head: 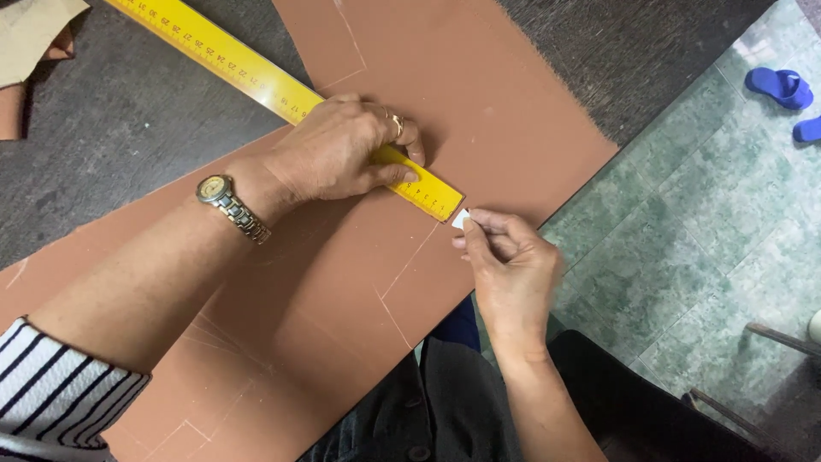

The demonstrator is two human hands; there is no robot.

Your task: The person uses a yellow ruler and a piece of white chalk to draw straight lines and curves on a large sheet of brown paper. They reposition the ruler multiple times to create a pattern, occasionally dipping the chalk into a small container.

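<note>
Left hand: we press our left hand (342, 150) flat on the yellow ruler (256, 77), fingers spread and bearing down, thumb along its near edge; it grasps nothing, it only pins the ruler in place.
Right hand: our right hand (509, 265) pinches a small white piece of chalk (461, 219) between thumb and fingertips, the other fingers curled in.
Chalk: its tip sits just beside the low end of the ruler, touching the brown sheet (479, 94).
Ruler: it lies slantwise across the sheet, running from the upper left down to the sheet's right part.
Brown sheet: it covers much of the dark table (111, 128) and bears thin pale lines; one line runs down from the ruler's end.
Wrist: a metal watch (215, 190) sits on the left wrist, with a striped sleeve (51, 389) lower down.
Floor: green tiles (701, 222), with blue slippers (780, 87) at the upper right.
</note>
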